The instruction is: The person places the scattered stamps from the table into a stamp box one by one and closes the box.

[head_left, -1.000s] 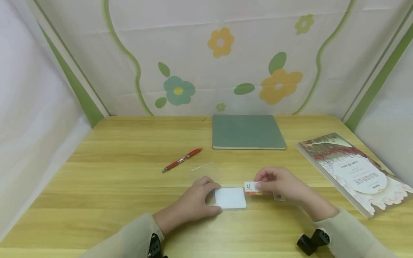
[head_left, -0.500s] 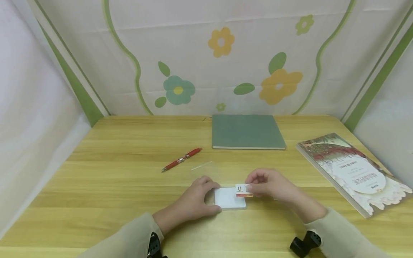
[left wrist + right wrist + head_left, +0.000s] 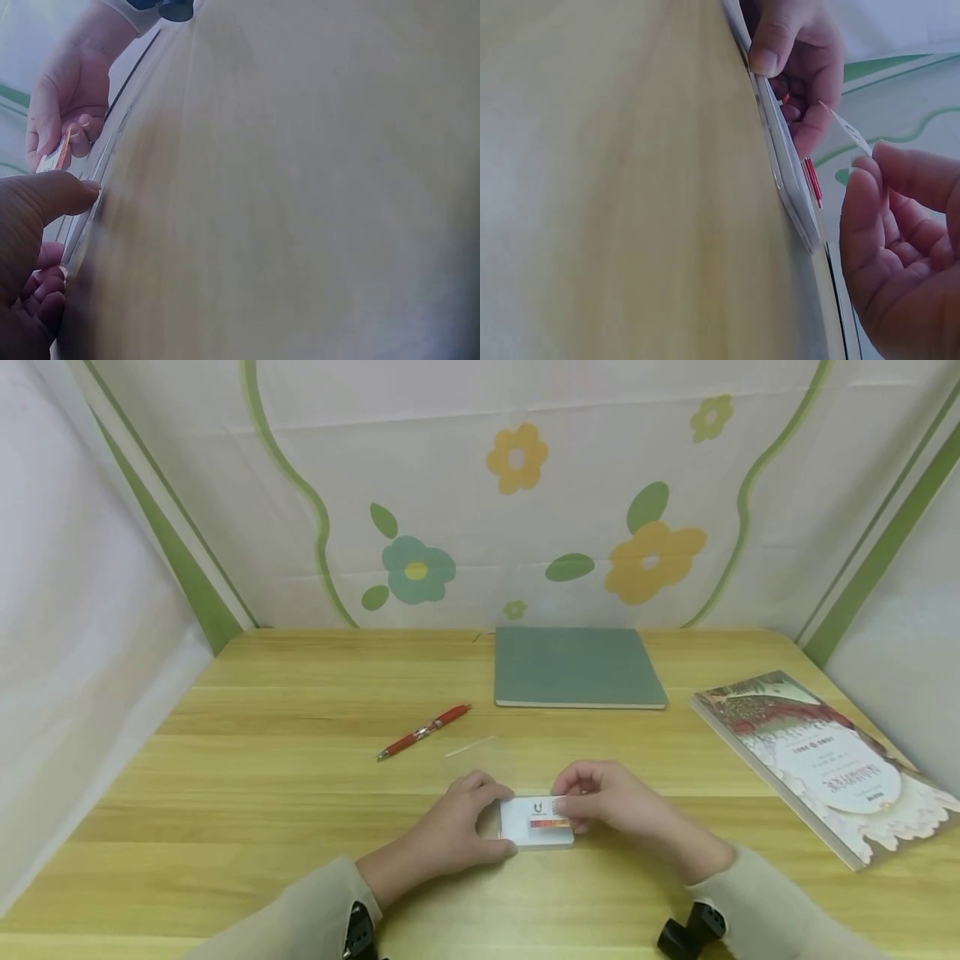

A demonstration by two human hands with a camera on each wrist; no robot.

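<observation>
A shallow clear plastic case (image 3: 525, 841) holding a white, card-sized stack lies flat on the table in the head view. My left hand (image 3: 453, 828) grips its left end, thumb at the near corner and fingers at the far one. In the right wrist view that thumb presses on the case's (image 3: 789, 161) edge. Between thumb and fingers, my right hand (image 3: 618, 802) pinches a small white card (image 3: 542, 811) with a red-orange strip and a printed logo. The card overlaps the white stack in the head view; in the right wrist view it stands tilted, apart from the case.
A thin clear plastic piece (image 3: 480, 756) lies beyond my left hand. Past it rests a red pen (image 3: 423, 732). A green notebook (image 3: 577, 668) sits at the table's back edge, and a flowery-covered book (image 3: 825, 768) lies at the right. A patterned curtain (image 3: 480, 527) closes the back.
My right hand has moved left, bringing the small card from right of the case to over the white stack. The left hand has stayed on the case.
</observation>
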